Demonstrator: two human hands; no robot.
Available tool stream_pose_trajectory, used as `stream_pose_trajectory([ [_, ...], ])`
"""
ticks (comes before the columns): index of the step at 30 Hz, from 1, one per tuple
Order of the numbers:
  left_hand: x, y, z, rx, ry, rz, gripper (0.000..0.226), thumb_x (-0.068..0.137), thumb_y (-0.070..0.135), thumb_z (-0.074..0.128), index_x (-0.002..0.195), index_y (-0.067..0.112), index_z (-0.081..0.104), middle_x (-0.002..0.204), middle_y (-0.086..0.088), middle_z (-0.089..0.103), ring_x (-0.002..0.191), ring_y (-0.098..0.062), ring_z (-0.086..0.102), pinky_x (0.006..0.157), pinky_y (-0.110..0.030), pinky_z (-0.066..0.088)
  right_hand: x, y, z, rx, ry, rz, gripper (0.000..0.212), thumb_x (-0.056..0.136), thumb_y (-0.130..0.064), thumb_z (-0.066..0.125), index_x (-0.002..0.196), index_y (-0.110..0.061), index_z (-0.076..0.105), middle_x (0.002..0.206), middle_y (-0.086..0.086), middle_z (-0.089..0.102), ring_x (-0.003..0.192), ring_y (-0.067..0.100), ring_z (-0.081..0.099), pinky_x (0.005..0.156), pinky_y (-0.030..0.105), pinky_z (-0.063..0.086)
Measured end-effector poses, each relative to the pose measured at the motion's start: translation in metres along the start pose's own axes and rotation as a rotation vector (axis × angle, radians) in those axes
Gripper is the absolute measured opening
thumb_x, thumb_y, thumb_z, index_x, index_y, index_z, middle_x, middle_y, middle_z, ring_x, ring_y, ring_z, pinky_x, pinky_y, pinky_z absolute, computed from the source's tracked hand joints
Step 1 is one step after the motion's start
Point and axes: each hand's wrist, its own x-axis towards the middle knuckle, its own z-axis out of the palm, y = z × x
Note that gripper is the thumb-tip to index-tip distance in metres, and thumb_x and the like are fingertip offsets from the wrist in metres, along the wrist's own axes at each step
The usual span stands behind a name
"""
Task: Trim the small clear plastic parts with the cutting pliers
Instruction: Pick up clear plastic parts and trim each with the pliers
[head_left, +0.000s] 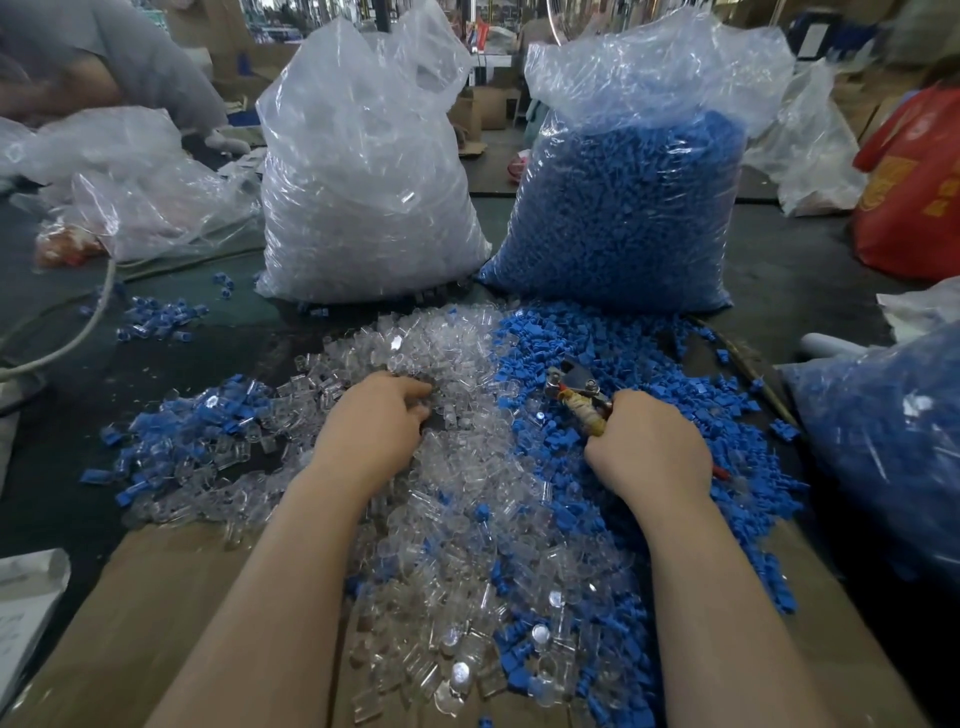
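Clear small plastic parts (457, 467) fill mid-frame, most seemingly untrimmed; left hand (374, 421) curls into them, right hand (649, 447) grips metal cutting pliers (576, 392), nothing between blades.

A dark worktop (810, 270) carries a cardboard sheet (156, 587) at its near edge, heaped with clear plastic parts (467, 545) and blue parts (597, 338). Toward the far edge stand a bag of clear parts (363, 208) and, just beside it, a bag of blue parts (623, 218)
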Motion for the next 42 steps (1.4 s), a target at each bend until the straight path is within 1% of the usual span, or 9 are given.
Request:
stream_pose_trajectory([
  [4,0.002,-0.002,0.003,0.026,0.002,0.0,0.02,0.097,0.029,0.06,0.113,0.023,0.071,0.09,0.007,0.065,0.071,-0.004,0.053,0.071,-0.026,0.043,0.0,0.0,0.0,0.012,0.017,-0.012,0.018,0.084,-0.026,0.063,0.086,-0.02,0.046,0.07,-0.001,0.048,0.056,0.016,0.041,0.047,0.028,0.026],
  [10,0.002,0.001,0.005,0.029,-0.009,0.035,0.031,0.097,0.033,0.06,0.126,0.025,0.065,0.12,0.001,0.067,0.104,-0.019,0.063,0.092,-0.036,0.051,-0.001,-0.002,-0.001,0.071,0.06,-0.021,0.017,0.084,-0.026,0.062,0.088,-0.019,0.048,0.069,-0.002,0.046,0.056,0.015,0.039,0.048,0.028,0.026],
  [17,0.003,-0.001,0.008,-0.03,-0.004,0.008,0.013,0.094,0.025,0.063,0.107,0.026,0.067,0.101,0.005,0.069,0.09,-0.015,0.06,0.087,-0.034,0.05,-0.001,-0.004,0.0,0.133,0.099,-0.049,0.016,0.087,-0.025,0.059,0.083,-0.018,0.044,0.068,0.0,0.045,0.055,0.015,0.037,0.046,0.029,0.021],
  [21,0.003,-0.001,0.008,-0.099,0.036,0.031,0.009,0.097,0.026,0.061,0.105,0.026,0.064,0.094,0.009,0.066,0.079,-0.006,0.058,0.067,-0.022,0.045,0.0,-0.003,0.001,0.163,0.095,-0.035,0.016,0.087,-0.02,0.058,0.079,-0.018,0.044,0.067,0.0,0.046,0.056,0.016,0.04,0.046,0.027,0.023],
  [24,0.003,0.005,0.004,-0.326,0.1,0.024,0.004,0.097,0.024,0.06,0.101,0.025,0.06,0.09,0.014,0.063,0.076,0.001,0.059,0.05,-0.01,0.044,0.001,-0.003,0.001,0.225,0.136,-0.007,0.013,0.089,-0.021,0.058,0.083,-0.018,0.046,0.067,-0.001,0.045,0.056,0.015,0.039,0.046,0.027,0.022],
  [28,0.0,0.015,-0.006,-0.846,0.075,-0.022,0.009,0.097,0.014,0.06,0.104,0.019,0.061,0.092,0.001,0.075,0.086,-0.011,0.073,0.074,-0.026,0.058,0.002,-0.004,0.0,0.363,0.234,-0.066,0.01,0.089,-0.024,0.058,0.088,-0.021,0.048,0.072,-0.001,0.048,0.058,0.016,0.039,0.051,0.031,0.025],
  [31,-0.003,0.021,-0.01,-1.067,-0.001,0.003,0.015,0.094,0.008,0.063,0.108,0.013,0.062,0.091,-0.004,0.077,0.088,-0.017,0.074,0.078,-0.026,0.059,0.002,-0.006,-0.001,0.476,0.271,-0.127,0.006,0.09,-0.026,0.056,0.088,-0.024,0.051,0.085,0.003,0.056,0.069,0.024,0.046,0.061,0.033,0.031],
  [36,-0.007,0.026,-0.011,-1.1,0.012,0.078,0.024,0.086,0.004,0.071,0.107,0.016,0.068,0.092,-0.002,0.076,0.09,-0.018,0.074,0.083,-0.028,0.058,0.002,-0.005,-0.002,0.588,0.331,-0.157,0.011,0.09,-0.031,0.059,0.086,-0.021,0.055,0.087,0.002,0.055,0.073,0.023,0.048,0.063,0.033,0.032],
  [42,-0.012,0.035,-0.009,-1.034,0.014,0.109,0.026,0.084,0.005,0.074,0.098,0.027,0.074,0.089,0.001,0.075,0.087,-0.015,0.072,0.079,-0.022,0.058,-0.003,-0.008,-0.01,0.944,0.231,-0.22,0.012,0.091,-0.025,0.067,0.081,-0.022,0.062,0.064,-0.006,0.057,0.056,0.009,0.046,0.054,0.029,0.04],
])
